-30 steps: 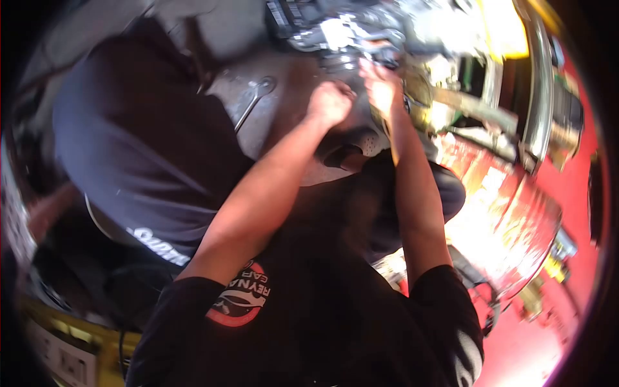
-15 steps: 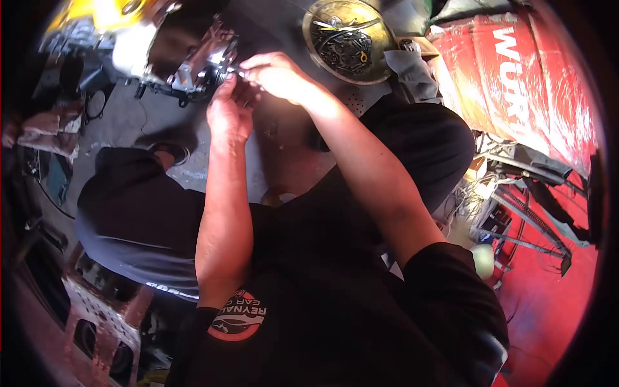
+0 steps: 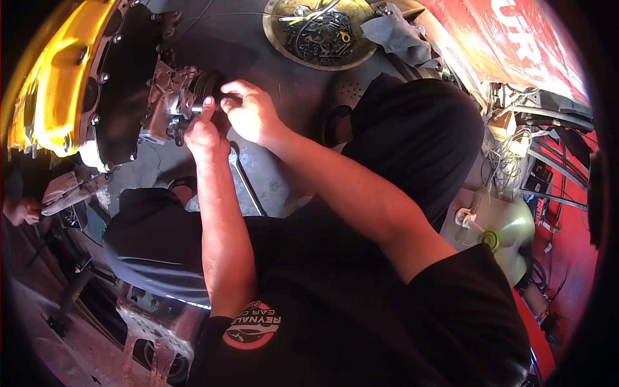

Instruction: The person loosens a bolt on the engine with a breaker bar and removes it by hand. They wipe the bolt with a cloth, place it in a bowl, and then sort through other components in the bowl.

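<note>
My left hand [image 3: 205, 134] is closed around a part at the engine's near end, thumb on top, beside a ribbed black pulley [image 3: 205, 87]. Just right of the pulley, my right hand [image 3: 253, 115] has thumb and fingers pinched on a small dark piece [image 3: 233, 99], too hidden to name. The engine block [image 3: 126, 84] has a dark flat face, silver housings and a yellow cover [image 3: 63, 77]. Below my hands, a wrench [image 3: 247, 184] lies on the floor.
A round metal basin [image 3: 274, 35] of bolts stands at the top. A grey cloth [image 3: 396, 40] is beside it. A plastic jug [image 3: 512, 238] and cables are right. At far left is another person's hand [image 3: 24, 211]; a worn stool [image 3: 155, 322] stands lower left.
The view has shifted, so the engine and its yellow cover show more fully and the wrench is visible. My hands remain together at the engine's end, slightly lower and further left in view.
</note>
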`<state>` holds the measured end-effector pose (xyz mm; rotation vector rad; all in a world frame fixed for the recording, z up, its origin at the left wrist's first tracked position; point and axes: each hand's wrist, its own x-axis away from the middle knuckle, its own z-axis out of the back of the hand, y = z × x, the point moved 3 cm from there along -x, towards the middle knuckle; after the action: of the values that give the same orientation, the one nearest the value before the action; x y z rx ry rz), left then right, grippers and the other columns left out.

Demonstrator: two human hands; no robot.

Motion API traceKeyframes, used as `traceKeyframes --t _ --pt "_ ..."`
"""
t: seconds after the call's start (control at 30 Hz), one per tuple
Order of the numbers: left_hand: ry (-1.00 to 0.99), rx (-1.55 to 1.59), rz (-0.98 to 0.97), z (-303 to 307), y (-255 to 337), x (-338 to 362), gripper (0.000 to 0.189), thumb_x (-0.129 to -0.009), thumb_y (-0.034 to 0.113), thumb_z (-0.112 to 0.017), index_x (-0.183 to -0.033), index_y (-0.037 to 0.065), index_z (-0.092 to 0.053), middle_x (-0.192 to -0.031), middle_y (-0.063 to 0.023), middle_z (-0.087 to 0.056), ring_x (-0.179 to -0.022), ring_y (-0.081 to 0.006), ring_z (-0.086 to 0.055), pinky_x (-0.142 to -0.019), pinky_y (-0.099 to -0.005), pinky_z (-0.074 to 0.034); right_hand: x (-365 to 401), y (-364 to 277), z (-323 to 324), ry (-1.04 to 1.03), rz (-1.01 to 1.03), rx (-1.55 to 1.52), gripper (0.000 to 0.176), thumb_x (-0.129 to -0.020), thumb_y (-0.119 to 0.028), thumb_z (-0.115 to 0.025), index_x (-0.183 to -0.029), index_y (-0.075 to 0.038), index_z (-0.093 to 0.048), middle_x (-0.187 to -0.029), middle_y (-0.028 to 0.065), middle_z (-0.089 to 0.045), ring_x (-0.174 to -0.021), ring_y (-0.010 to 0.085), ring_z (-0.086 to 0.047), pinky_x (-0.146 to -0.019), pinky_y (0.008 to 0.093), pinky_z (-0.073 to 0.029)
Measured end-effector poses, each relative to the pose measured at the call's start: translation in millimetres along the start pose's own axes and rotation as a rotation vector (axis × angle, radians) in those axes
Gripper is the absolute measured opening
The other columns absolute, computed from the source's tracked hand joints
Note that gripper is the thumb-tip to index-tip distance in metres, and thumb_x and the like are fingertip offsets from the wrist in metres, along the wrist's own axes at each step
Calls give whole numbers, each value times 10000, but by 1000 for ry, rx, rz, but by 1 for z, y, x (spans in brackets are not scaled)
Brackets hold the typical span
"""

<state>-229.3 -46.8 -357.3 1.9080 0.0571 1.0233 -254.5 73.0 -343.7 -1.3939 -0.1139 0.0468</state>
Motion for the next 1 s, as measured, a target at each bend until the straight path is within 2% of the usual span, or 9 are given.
traceKeyframes --t 0.17,0.2,0.3,0.47,0.57,0.7,0.73,0.87,1.0 --pt "-225 276 -14 6 -9 -11 252 -911 191 -657 -1046 -15 -600 -936 -138 -653 -803 -266 -642 -726 -404 -552 20 2 17 -303 -786 -569 452 -980 -368 -534 -927 73 -619 -797 222 -663 -620 271 -665 -519 378 -526" --pt "-576 293 126 6 -4 -2 274 -926 233 -633 -1070 2 -600 -1000 -141 -652 -924 -287 -626 -835 -417 -518 17 -4 17 -265 -708 -625 466 -984 -390 -526 -892 59 -610 -730 163 -643 -551 207 -621 -435 348 -475" --pt "-474 352 79 10 -16 -22 360 -949 360 -571 -1113 41 -591 -1004 -114 -622 -784 -247 -556 -658 -431 -470 4 13 14 -237 -820 -837 480 -977 -395 -543 -947 79 -616 -672 143 -625 -552 202 -614 -438 334 -467" --pt "-148 174 80 2 -13 2 309 -942 242 -623 -1081 -29 -574 -998 -142 -644 -945 -240 -625 -831 -372 -519 3 25 4 -78 -268 -349 135 -859 8 -630 -991 13 -656 -836 112 -633 -575 157 -573 -516 269 -455" --pt "-75 23 -18 -1 -9 11 204 -912 199 -669 -989 19 -609 -866 -75 -646 -762 -179 -631 -672 -341 -522 17 5 15 27 380 -130 203 -776 57 -615 -971 15 -656 -939 133 -635 -641 199 -608 -578 291 -494" --pt "-104 21 -3 12 -6 -3 154 -884 112 -687 -966 5 -614 -865 -93 -647 -754 -180 -636 -675 -315 -543 31 -4 11 24 226 -101 254 -721 69 -622 -962 -3 -656 -1003 148 -630 -787 219 -655 -676 338 -522" --pt "-143 29 -9 10 -4 -1 136 -897 91 -656 -984 -4 -613 -883 -111 -648 -772 -217 -642 -697 -347 -547 27 -10 12 187 283 -173 171 -832 -61 -651 -969 38 -632 -896 152 -637 -671 199 -662 -580 316 -525" --pt "-272 210 33 6 -6 9 199 -924 133 -620 -1072 3 -604 -946 -134 -651 -824 -279 -634 -699 -433 -536 20 -7 27 -261 -735 -503 397 -956 -311 -589 -907 82 -588 -687 169 -634 -561 240 -651 -493 335 -521" --pt "-537 235 151 8 -3 12 225 -922 163 -631 -1094 23 -595 -959 -122 -649 -819 -261 -623 -676 -413 -521 19 3 11 -150 -688 -624 262 -939 -209 -603 -876 45 -610 -716 144 -644 -542 231 -634 -464 339 -497"
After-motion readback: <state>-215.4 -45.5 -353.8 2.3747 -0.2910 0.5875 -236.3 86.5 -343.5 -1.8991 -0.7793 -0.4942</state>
